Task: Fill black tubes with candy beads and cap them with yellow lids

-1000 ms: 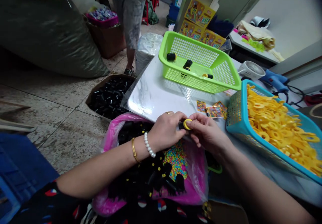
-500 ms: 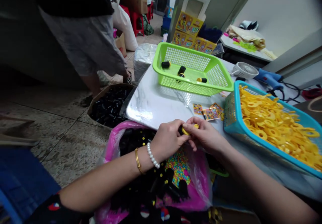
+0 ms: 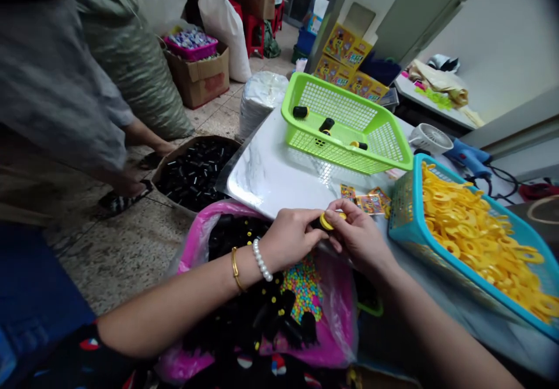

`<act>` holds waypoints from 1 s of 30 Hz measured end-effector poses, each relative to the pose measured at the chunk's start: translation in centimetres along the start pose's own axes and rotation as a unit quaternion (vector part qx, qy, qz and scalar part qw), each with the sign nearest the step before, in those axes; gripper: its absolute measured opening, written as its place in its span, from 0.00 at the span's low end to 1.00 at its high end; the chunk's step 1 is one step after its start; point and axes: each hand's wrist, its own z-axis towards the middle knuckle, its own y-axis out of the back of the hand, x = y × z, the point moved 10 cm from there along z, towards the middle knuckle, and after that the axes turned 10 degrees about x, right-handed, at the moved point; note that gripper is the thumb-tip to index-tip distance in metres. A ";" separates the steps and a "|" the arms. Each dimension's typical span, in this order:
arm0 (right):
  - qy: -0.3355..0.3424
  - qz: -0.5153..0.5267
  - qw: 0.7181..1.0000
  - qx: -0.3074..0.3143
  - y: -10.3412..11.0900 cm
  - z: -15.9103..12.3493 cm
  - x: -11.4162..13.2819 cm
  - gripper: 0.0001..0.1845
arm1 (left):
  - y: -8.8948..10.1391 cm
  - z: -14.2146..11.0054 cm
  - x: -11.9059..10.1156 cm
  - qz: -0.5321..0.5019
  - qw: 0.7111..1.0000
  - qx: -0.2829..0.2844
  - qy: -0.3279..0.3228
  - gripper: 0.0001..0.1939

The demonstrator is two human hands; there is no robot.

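Cartoon cards (image 3: 370,204) lie near the right hand (image 3: 360,234), lettering unreadable.

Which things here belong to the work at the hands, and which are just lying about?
Work: left hand, right hand, black cylinder, yellow ring, blue basket of rings, pink bag, cardboard box, green basket.
Lying about: desk fan, blue hand tool, printed cards.
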 end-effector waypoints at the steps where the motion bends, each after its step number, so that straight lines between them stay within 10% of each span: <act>1: -0.003 -0.015 1.000 -0.001 0.0 -0.1 0.1 0.19 | 0.0 0.1 0.2 -0.004 1.000 -0.002 0.005 0.13; 14: 0.007 -0.357 0.932 -0.068 1.1 -1.2 2.6 0.13 | 0.0 0.3 0.1 0.043 0.998 -0.039 0.001 0.08; 23: -0.101 -0.065 0.986 0.119 -0.7 -0.4 -0.3 0.19 | -0.2 0.3 0.0 0.034 0.998 -0.044 -0.014 0.08; 30: -0.065 -0.187 0.980 -0.005 0.8 -0.3 1.1 0.18 | -0.3 0.6 -0.4 0.069 0.996 -0.039 -0.034 0.06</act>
